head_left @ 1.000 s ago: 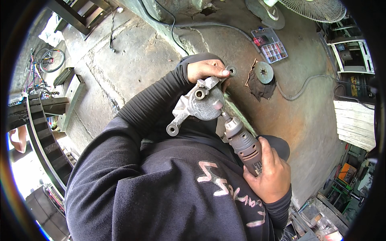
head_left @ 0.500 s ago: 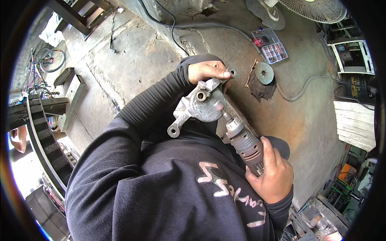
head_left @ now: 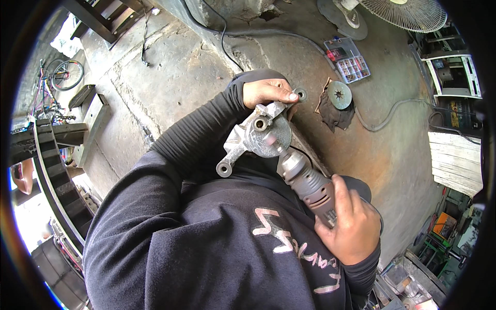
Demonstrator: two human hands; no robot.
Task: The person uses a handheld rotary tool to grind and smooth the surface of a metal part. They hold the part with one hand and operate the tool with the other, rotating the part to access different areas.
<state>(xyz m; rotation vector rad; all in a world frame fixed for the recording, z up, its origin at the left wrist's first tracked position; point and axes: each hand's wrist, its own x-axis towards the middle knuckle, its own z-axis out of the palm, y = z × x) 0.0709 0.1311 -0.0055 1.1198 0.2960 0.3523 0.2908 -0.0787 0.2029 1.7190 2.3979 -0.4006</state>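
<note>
My left hand (head_left: 268, 93) grips a grey cast-metal part (head_left: 261, 135) by its far end, thumb pressed beside a round lug. The part has a rounded, flat face and several lugs with holes. My right hand (head_left: 350, 222) is wrapped round a grey-brown rotary tool (head_left: 310, 187), tilted up and to the left. A small pinkish grinding bit (head_left: 269, 139) at its tip lies over the part's flat face and appears to touch it. The fingers of my left hand behind the part are hidden.
On the floor to the right lie a compartment box (head_left: 349, 61) with small accessories and a round disc (head_left: 340, 95) on a dark cloth. A fan (head_left: 405, 14) stands at the far right. Cables (head_left: 279, 32) cross the floor; a bicycle (head_left: 66, 76) is at the left.
The rotary tool has shifted left, bringing its bit from the right edge of the metal part further onto the flat face. My left hand has barely moved.
</note>
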